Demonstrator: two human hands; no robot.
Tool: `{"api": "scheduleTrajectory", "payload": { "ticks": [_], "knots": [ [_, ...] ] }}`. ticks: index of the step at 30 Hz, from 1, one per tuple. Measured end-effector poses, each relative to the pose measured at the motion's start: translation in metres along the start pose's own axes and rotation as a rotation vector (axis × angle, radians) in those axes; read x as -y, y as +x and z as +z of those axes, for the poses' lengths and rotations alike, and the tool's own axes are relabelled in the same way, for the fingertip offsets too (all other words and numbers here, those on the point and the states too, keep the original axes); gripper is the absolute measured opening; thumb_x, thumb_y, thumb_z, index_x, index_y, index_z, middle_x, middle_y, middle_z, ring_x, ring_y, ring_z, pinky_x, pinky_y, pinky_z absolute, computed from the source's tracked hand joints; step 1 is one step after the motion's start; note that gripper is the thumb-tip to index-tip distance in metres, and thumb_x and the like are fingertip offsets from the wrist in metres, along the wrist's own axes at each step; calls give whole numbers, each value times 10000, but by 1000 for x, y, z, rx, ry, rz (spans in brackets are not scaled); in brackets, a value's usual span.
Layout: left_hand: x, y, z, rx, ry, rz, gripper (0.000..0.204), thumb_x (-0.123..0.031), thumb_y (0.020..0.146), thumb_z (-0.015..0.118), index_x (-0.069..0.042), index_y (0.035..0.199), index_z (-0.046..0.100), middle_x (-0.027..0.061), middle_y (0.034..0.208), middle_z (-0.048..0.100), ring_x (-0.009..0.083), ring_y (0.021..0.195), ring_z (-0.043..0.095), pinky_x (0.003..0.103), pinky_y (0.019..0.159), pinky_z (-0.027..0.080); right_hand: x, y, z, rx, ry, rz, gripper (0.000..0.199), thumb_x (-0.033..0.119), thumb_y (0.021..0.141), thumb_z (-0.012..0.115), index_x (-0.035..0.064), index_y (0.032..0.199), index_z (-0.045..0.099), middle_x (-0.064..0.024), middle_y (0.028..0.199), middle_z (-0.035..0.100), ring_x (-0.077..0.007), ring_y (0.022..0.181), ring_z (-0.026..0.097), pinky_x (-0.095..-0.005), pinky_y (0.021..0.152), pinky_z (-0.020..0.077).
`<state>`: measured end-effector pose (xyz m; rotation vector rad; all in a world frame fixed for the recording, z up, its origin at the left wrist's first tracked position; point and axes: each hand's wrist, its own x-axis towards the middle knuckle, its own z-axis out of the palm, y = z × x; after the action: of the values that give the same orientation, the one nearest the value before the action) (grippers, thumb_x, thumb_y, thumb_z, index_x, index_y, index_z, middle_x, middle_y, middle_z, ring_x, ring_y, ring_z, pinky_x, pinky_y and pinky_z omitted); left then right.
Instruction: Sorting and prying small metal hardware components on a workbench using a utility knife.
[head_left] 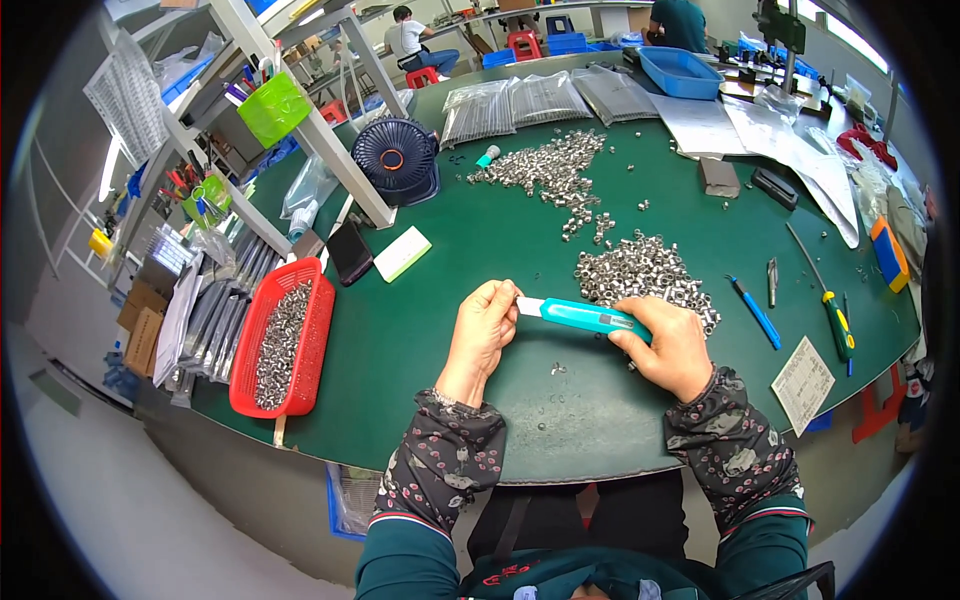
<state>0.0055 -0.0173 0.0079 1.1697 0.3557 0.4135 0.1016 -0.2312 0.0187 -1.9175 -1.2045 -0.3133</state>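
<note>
My right hand [672,345] grips a teal utility knife [590,316] by its handle, the blade end toward the left. At that end my left hand [482,335] is closed in a pinch, its fingertips meeting the blade tip. Whatever sits between those fingertips is mostly hidden and too small to name. Just beyond the knife lies a heap of small silvery metal rings [640,270]. A few tiny metal bits [558,369] rest on the green table [450,240] between my forearms.
On the left stands a red basket [325,310] of small metal parts, near a phone [349,252] and a fan [395,160]. Farther off is a second heap of metal parts [545,175]. To the right lie a blue pen-like tool [755,315], a screwdriver [835,320] and a paper slip [802,384].
</note>
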Motion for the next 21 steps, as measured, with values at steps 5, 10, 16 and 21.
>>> {"api": "scheduleTrajectory", "payload": {
  "ticks": [5,10,16,21],
  "knots": [
    [0,0,-2,11,16,-7,243,-263,897,510,-61,765,537,-16,561,454,20,375,290,166,330,186,0,0,0,-14,1,-23,223,210,720,649,84,899,602,-74,735,585,-270,605,574,-361,521,445],
    [-3,-1,-3,3,49,-67,272,-294,895,508,-62,753,523,-17,536,439,27,376,296,167,328,192,-1,0,0,0,-10,-31,217,209,718,652,90,892,600,-71,713,571,-265,588,565,-360,511,440],
    [-10,-1,-6,35,82,-154,304,-296,896,501,-69,694,487,-20,520,414,31,366,269,168,320,186,-1,1,-3,-11,-62,-85,235,212,702,661,99,895,588,-63,675,537,-252,580,554,-357,496,428],
    [-11,1,-12,129,77,-241,321,-294,898,494,-70,668,475,-20,514,393,33,373,258,169,317,182,2,5,-7,-58,-169,-221,265,170,666,680,87,895,576,-63,637,488,-247,551,522,-353,486,408]
  ]
}}
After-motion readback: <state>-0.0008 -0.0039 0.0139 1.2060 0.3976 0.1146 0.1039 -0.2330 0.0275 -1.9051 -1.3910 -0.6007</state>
